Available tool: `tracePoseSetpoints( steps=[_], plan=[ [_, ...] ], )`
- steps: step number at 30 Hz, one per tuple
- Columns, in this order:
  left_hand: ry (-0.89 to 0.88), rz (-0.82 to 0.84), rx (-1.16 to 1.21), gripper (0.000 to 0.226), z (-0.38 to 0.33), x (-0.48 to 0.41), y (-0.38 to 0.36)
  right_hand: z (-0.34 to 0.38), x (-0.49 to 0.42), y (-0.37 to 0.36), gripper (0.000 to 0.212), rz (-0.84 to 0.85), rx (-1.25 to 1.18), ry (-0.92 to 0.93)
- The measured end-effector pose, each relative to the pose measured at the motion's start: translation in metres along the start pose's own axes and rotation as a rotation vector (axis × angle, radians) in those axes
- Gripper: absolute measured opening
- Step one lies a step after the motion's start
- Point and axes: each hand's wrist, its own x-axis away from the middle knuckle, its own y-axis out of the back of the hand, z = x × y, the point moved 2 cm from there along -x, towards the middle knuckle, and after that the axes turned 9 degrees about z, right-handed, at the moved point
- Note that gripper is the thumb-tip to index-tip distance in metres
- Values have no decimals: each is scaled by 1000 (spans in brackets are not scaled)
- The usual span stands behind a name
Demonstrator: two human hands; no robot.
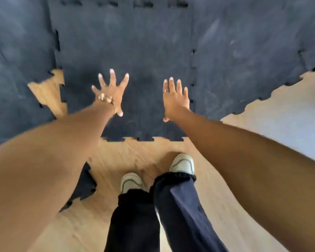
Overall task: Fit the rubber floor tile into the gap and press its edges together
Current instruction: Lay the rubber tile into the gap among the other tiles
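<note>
Both bare forearms reach over the dark, finely ribbed rubber tile (127, 51) with puzzle-cut edges, left hand (111, 91) and right hand (175, 96) above it, fingers spread wide, holding nothing.

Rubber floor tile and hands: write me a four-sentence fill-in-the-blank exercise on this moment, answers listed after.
1. Both hands, left hand and right hand, are spread ____ with nothing gripped.
2. The rubber floor tile has puzzle-shaped ____ along its edges.
3. A watch sits on the ____ wrist.
4. A sliver of bare ____ floor shows along the tile's left edge.

Answers: open; teeth; left; wooden
</note>
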Motion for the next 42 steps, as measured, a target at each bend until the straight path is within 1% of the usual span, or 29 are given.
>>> tracePoseSetpoints(
  steps=[1,2,3,4,6,8,9,11,13,14,19,23,27,28,30,31,33,34,35,37,40,42],
  plan=[
    [6,-2,-1,139,-2,-15,-6,4,-14,-4,138,-4,43,-18],
    [7,-22,44,143,-1,-26,-8,7,-29,-7,141,-44,60,-25],
    [10,-18,73,146,-2,-43,-12,7,-46,-13,140,-73,88,-47],
    [11,-37,95,148,-4,-53,-17,9,-58,-19,136,-110,112,-51],
    [6,-79,86,153,-2,-66,-33,14,-68,-33,114,-214,142,-86],
    [-12,-135,64,154,2,-73,-37,18,-75,-39,90,-315,115,-95],
    [-11,-136,52,153,2,-71,-37,20,-75,-40,83,-330,102,-86],
    [22,-167,34,140,-2,-69,-37,18,-74,-42,78,-336,53,-82],
    [59,-190,25,122,-6,-70,-36,16,-77,-43,83,-345,45,-90],
    [55,-197,24,119,-7,-72,-34,16,-79,-43,86,-345,58,-89],
    [14,-182,-61,122,0,-70,-30,27,-82,-46,85,-320,87,-144],
    [5,-231,-138,126,5,-70,-36,25,-80,-49,99,-316,121,-145],
    [-14,-254,-101,127,12,-77,-39,30,-85,-49,102,-318,144,-169],
    [-25,-249,-96,131,14,-78,-39,31,-84,-47,104,-311,147,-176],
    [-57,-232,-105,143,19,-82,-38,27,-84,-42,115,-298,165,-166],
    [-71,-241,-117,148,21,-82,-38,23,-80,-39,126,-305,182,-163],
    [-78,-266,-106,150,24,-76,-37,14,-67,-35,146,-297,209,-180],
    [-80,-286,-69,148,26,-73,-40,9,-58,-35,151,-292,170,-208],
    [-77,-318,-23,144,29,-70,-45,3,-52,-39,152,-305,80,-247],
    [-36,-456,90,134,46,-59,-63,-4,-40,-56,149,-389,-191,-341],
    [131,-616,246,120,88,-42,-100,-10,-24,-91,140,-361,-604,-445],
    [276,-651,477,122,119,-36,-116,-12,-22,-101,136,-330,-798,-467]
  ],
)
